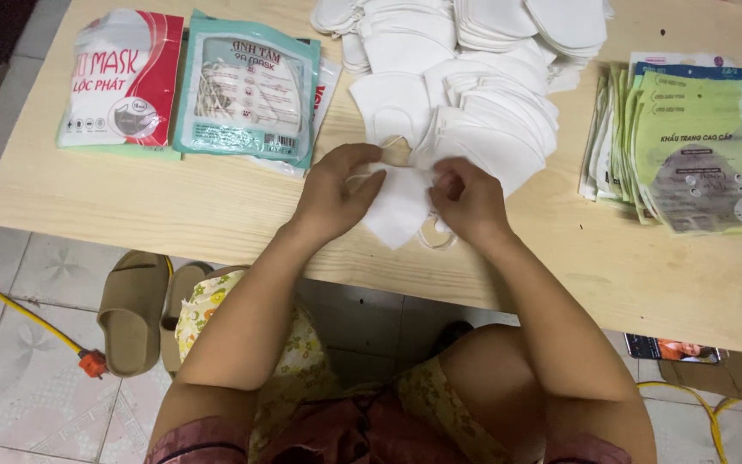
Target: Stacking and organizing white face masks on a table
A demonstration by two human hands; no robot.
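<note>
1. Mask pile (474,77): the heap of loose white masks lies just beyond both sets of fingertips, and its nearest layers touch the white folded face mask (397,206) being handled. Risk: a lift or a pull on the held mask may drag neighbouring masks along or slide part of the heap toward the table edge (216,232).

2. Green printed pouches (689,146): the fanned stack sits well to the outer side of the right hand (465,199). Risk: a wide elbow swing may shift the fan; judged low.

3. Packaged mask bags: the teal bag (246,90) and the red-and-white bag (122,77) lie beyond and outward of the left hand (337,193), apart from it. Risk: minimal; contact is unlikely from the present hand position.

4. White folded face mask: it lies flat on the table between the two hands, under the fingertips, close to the near edge. The left fingers are curled, pinching its upper left corner beside an ear loop (392,144). The right fingers are closed in a tight pinch at its right edge; what exactly they grip cannot be told. Risk: uneven pulling may crease the mask or skew its fold.

5. Lower ear loop (437,234): it curls out below the right fingers, near the edge. Risk: it may snag on a finger or stretch.
</note>
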